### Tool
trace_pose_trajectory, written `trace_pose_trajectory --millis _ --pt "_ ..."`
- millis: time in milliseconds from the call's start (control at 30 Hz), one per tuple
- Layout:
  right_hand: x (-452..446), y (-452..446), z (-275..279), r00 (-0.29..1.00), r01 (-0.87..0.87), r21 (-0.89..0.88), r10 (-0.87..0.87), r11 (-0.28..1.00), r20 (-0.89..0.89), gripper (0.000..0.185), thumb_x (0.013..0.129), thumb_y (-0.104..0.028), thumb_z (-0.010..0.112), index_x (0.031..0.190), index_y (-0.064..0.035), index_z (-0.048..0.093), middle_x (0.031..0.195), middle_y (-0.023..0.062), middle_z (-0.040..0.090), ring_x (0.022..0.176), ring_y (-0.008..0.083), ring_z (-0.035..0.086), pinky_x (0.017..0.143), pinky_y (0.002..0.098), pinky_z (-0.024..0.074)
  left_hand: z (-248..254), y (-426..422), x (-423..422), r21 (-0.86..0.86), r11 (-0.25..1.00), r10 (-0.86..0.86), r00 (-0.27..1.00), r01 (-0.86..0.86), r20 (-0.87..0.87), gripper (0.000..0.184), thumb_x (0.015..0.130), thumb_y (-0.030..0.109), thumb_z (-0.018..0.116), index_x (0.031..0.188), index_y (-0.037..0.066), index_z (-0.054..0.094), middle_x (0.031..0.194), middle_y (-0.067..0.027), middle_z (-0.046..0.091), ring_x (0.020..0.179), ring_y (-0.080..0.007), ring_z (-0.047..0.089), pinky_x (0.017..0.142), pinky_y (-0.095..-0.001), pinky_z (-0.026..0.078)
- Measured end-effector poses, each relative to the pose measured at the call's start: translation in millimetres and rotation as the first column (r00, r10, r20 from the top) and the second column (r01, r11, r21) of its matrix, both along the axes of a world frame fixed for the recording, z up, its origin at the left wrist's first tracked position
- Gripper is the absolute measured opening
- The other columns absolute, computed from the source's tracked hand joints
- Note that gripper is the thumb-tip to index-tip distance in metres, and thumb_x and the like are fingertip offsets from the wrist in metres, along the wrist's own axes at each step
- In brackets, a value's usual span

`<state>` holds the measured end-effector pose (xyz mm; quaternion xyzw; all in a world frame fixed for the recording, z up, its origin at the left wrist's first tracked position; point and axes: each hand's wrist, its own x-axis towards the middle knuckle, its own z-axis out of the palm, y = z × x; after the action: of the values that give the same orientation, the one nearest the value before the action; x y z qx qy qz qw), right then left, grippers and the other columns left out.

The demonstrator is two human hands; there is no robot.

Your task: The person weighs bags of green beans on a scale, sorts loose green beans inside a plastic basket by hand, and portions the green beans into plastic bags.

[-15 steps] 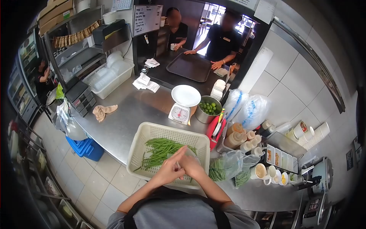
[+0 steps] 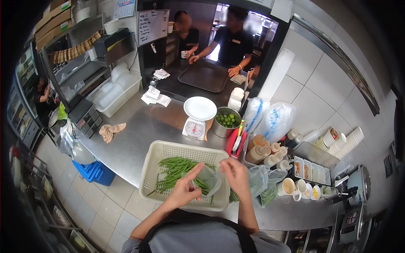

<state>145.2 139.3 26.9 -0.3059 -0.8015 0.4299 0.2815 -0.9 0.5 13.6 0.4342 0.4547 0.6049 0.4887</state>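
Observation:
A cream perforated basket [image 2: 149, 168] stands on the steel counter with long green beans [image 2: 171, 173] lying in it. Above the beans, a clear plastic bag [image 2: 210, 179] hangs between my hands. My left hand [image 2: 186, 187] has its fingers at the bag's left side, the index finger stretched out. My right hand [image 2: 234, 175] pinches the bag's upper right edge over the basket's right end. The bag looks empty, with beans showing through it.
Behind the basket are a white scale [image 2: 195, 127] and a pot of green limes [image 2: 227, 120]. Bagged beans [image 2: 268, 195], sauce bottles [image 2: 257, 154] and cups [image 2: 288, 186] stand to the right. A brown cloth [image 2: 112, 132] lies left. Two people stand beyond a dark tray [image 2: 203, 75].
My hands have moved apart, my right hand going right and up, and the bag is now spread between them. The view has shifted slightly. One person's hand has moved off the tray's left edge.

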Motion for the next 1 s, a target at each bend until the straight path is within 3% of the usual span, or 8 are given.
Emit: trace_pose_trajectory --millis 200,267,367,500,600,733,867,1000 --pt "4.1 12.1 -123.7 0.971 -0.231 -0.431 0.177 0.872 -0.162 0.037 0.094 -0.032 0.042 0.111 -0.0004 0.053 0.101 0.0069 0.059 0.091 0.0131 0.059 0.068 0.0240 0.0462 79.4 -9.2 -13.1 0.062 0.974 -0.219 0.976 0.220 -0.013 0.077 0.064 -0.019 0.043 0.137 0.005 0.032 0.146 -0.0113 0.021 0.063 -0.0058 0.054 0.052 -0.0201 0.047" --pt "-0.6 -3.3 -127.6 0.972 -0.223 -0.869 0.168 0.441 -0.165 0.045 0.094 -0.037 0.043 0.125 -0.0053 0.043 0.118 0.0062 0.053 0.104 0.0168 0.054 0.078 0.0297 0.0470 96.4 -13.6 -21.5 0.071 0.964 -0.255 0.967 0.256 -0.021 0.076 0.063 -0.019 0.043 0.135 0.004 0.034 0.145 -0.0127 0.022 0.063 -0.0058 0.054 0.051 -0.0199 0.047" --pt "-5.0 -24.4 -129.8 0.844 -0.536 -0.842 -0.048 -0.062 -0.534 0.053 0.091 -0.040 0.047 0.132 -0.0088 0.035 0.126 0.0079 0.048 0.108 0.0199 0.053 0.086 0.0341 0.0462 100.2 -9.4 -36.9 0.095 0.954 -0.292 0.954 0.285 0.064 0.070 0.062 -0.020 0.041 0.131 -0.005 0.037 0.143 -0.0178 0.023 0.058 -0.0059 0.055 0.049 -0.0185 0.047" --pt "-15.6 -3.3 -120.7 0.871 -0.484 -0.872 -0.057 0.068 -0.488 0.052 0.088 -0.034 0.053 0.130 -0.0061 0.038 0.125 0.0090 0.050 0.106 0.0198 0.055 0.086 0.0371 0.0486 97.1 8.0 -64.2 0.044 0.969 -0.244 0.969 0.245 -0.030 0.071 0.061 -0.018 0.044 0.131 -0.006 0.036 0.141 -0.0151 0.028 0.058 -0.0056 0.055 0.049 -0.0202 0.049" --pt "-41.1 52.2 -81.3 0.914 -0.365 -0.849 -0.024 0.382 -0.404 0.043 0.082 -0.015 0.062 0.120 0.0010 0.048 0.109 0.0095 0.059 0.094 0.0191 0.060 0.081 0.0341 0.0505 89.9 34.3 -82.4 0.040 0.991 -0.112 0.968 0.124 -0.225 0.075 0.060 -0.017 0.044 0.133 0.001 0.037 0.139 -0.0119 0.034 0.059 -0.0062 0.056 0.051 -0.0204 0.049" --pt "-101.6 144.3 -56.7 0.932 -0.223 -0.302 0.113 0.927 -0.344 0.058 0.070 -0.021 0.073 0.116 0.0050 0.050 0.105 0.0109 0.060 0.094 0.0182 0.058 0.081 0.0294 0.0460 57.7 98.3 -117.0 0.128 0.992 0.057 0.931 -0.012 -0.361 0.074 0.065 -0.015 0.044 0.136 0.006 0.034 0.140 -0.0126 0.031 0.059 -0.0076 0.057 0.053 -0.0207 0.049" --pt "-162.5 223.5 -44.6 0.999 0.036 0.077 -0.038 0.996 0.032 0.066 0.057 -0.035 0.077 0.108 0.0028 0.056 0.104 0.0196 0.061 0.097 0.0278 0.060 0.083 0.0338 0.0457 28.9 159.0 -147.4 0.077 0.981 0.194 0.903 -0.178 -0.383 0.072 0.068 -0.014 0.044 0.136 0.006 0.032 0.135 -0.0149 0.038 0.058 -0.0089 0.058 0.055 -0.0216 0.050" --pt "-203.0 257.5 -37.8 0.972 0.051 0.083 -0.068 0.995 0.224 0.067 0.054 -0.039 0.077 0.107 -0.0013 0.059 0.101 0.0197 0.062 0.097 0.0311 0.060 0.083 0.0359 0.0466 -8.0 200.4 -170.7 0.278 0.924 0.352 0.872 -0.264 -0.341 0.070 0.072 -0.012 0.044 0.138 0.006 0.030 0.103 -0.0117 0.057 0.058 -0.0090 0.058 0.055 -0.0224 0.051"
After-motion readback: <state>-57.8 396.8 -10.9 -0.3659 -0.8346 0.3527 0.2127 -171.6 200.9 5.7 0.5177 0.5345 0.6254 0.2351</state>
